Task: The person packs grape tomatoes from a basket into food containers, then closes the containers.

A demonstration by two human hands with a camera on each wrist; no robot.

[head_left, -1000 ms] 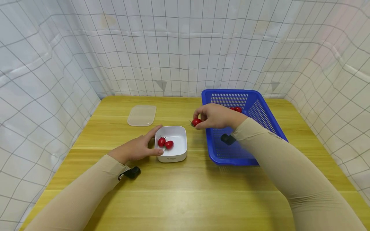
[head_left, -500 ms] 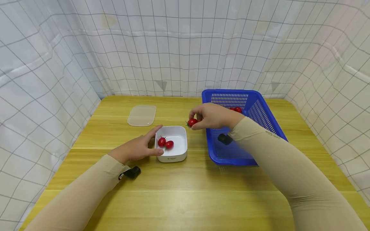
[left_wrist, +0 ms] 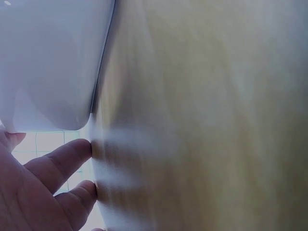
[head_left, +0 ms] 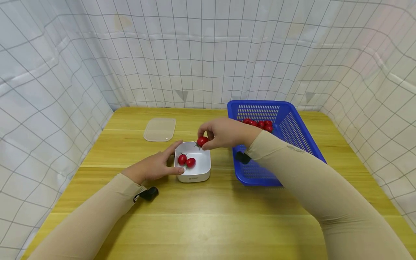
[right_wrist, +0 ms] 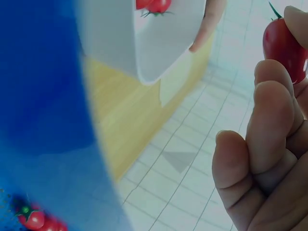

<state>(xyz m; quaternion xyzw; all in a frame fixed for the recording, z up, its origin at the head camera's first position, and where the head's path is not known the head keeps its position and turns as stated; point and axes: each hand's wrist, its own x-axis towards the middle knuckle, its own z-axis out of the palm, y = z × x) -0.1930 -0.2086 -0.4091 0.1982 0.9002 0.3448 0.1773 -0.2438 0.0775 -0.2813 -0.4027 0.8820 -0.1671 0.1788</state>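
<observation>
A cherry tomato (head_left: 203,141) with a green stem is pinched between the thumb and fingers of my right hand (head_left: 224,133), above the right back part of a white square box (head_left: 202,160). In the right wrist view the same tomato (right_wrist: 281,45) shows at the upper right. Inside the box, on its left side, lie two cherry tomatoes (head_left: 190,163). My left hand (head_left: 156,166) rests against the box's left side, thumb at the near corner and forefinger at the far one, fingers spread and fairly straight. The left wrist view shows other fingertips on the table.
A blue plastic basket (head_left: 239,173) stands to the right, partly under my right forearm, with several cherry tomatoes (head_left: 261,124) at its back. Behind the box to the left, a translucent lid (head_left: 160,129) lies flat on the wooden table (head_left: 195,224). Gridded white curtains (head_left: 208,54) surround it.
My right hand has carried the cherry tomato leftward from beside the basket to over the box. More tomatoes in the basket now show. The left hand and box have stayed in place.
</observation>
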